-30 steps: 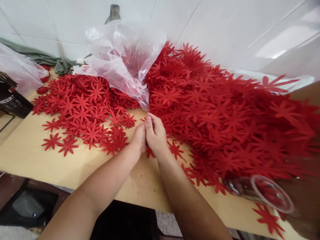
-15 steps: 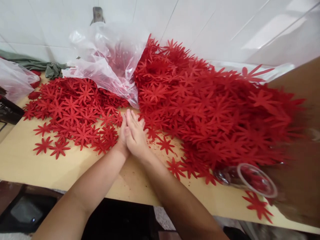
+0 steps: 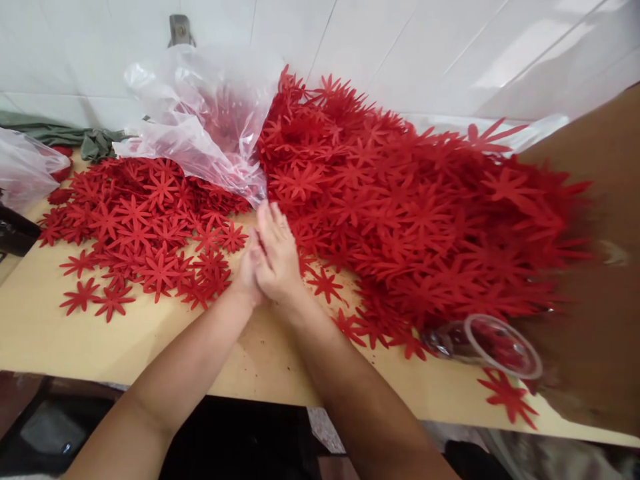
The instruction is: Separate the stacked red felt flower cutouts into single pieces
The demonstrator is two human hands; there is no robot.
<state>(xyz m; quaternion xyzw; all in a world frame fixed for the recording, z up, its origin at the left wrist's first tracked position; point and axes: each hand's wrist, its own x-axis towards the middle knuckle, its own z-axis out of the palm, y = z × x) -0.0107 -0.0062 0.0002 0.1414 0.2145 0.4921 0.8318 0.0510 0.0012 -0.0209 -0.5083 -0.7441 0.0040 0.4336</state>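
My left hand and my right hand meet palm to palm above the table. The right fingers are stretched out, pointing away from me. Much of the left hand, including most of its fingers, is behind the right one. Whether anything lies between the palms is hidden. Left of the hands spreads a pile of red flower-shaped cutouts with long narrow petals. A far larger, taller heap of the same red cutouts rises to the right. One loose red cutout lies just right of my right wrist.
A clear plastic bag stands behind the hands against the white wall. On the right a clear plastic cup lies on its side near a cardboard box. Dark crumbs dot the wooden table. Green cloth sits at the back left.
My right hand has slid forward along the left palm, its fingertips now reaching farther away. The whole view has shifted slightly, with the piles appearing a little farther left.
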